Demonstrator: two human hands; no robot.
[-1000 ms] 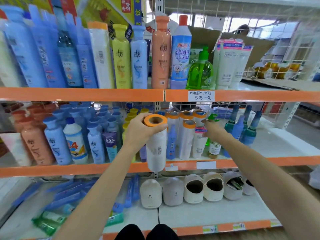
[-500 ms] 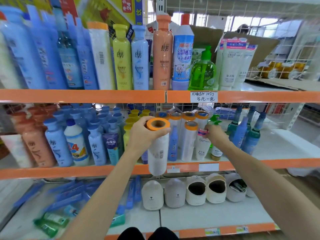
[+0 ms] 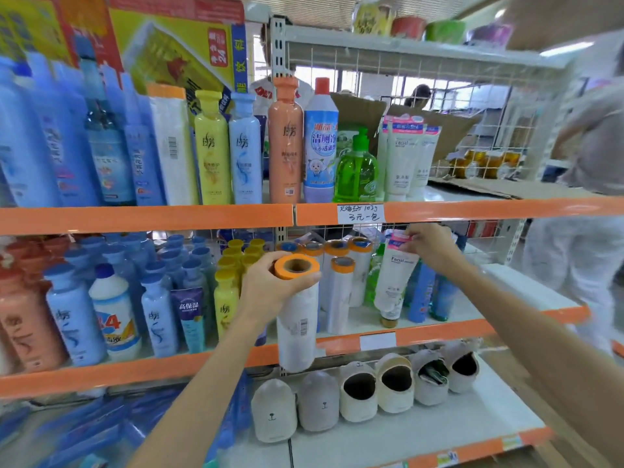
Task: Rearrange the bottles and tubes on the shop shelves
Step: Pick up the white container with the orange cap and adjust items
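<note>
Under our right grip (image 3: 430,246), a soft facial tube (image 3: 393,282) hangs pinched by its flat crimp.
Our left grip (image 3: 270,287) wraps a light white roll (image 3: 297,319) just below its orange rim; it looks stiff enough to carry upright.

- Left hand (image 3: 270,288): arm reaching forward, fingers curled round something near its top, thumb on the near side.
- Right hand (image 3: 430,246): arm extended and raised, fingers pinching something by its upper end.

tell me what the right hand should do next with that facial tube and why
Probably raise the facial tube to the upper shelf, beside the matching white tubes. The right hand pinches its pink crimped end, hanging clear above the middle shelf; the left hand holds an orange-capped roll.
</note>
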